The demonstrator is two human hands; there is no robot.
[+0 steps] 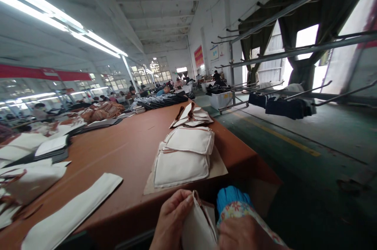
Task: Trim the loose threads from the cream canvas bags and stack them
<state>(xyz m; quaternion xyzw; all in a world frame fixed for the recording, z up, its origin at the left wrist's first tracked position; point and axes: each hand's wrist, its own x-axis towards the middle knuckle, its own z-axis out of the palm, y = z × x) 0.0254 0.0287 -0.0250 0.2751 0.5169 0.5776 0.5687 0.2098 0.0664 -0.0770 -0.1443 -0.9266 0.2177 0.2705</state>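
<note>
A cream fabric pouch [197,226] with a brown-trimmed opening is held low in front, below the table's near edge. My left hand [172,218] pinches its upper corner between thumb and fingers. My right hand [241,232] is closed at the pouch's lower right edge. Motion smears it, and I cannot make out what its fingers grip. Beside it shows a floral sleeve with a blue cuff [232,199]. Just beyond my hands, stacked cream pouches [182,167] lie on a sheet of brown paper [219,163]. Behind them are more cream pieces with brown edging [193,115].
A brown-covered table [129,144] stretches ahead. On its left lie a long cream strip [73,210] and heaped cream pieces [38,179]. Dark folded bundles [161,101] sit at the far end. A metal rack [232,73] stands right, past a white bin [220,101]. People work farther back.
</note>
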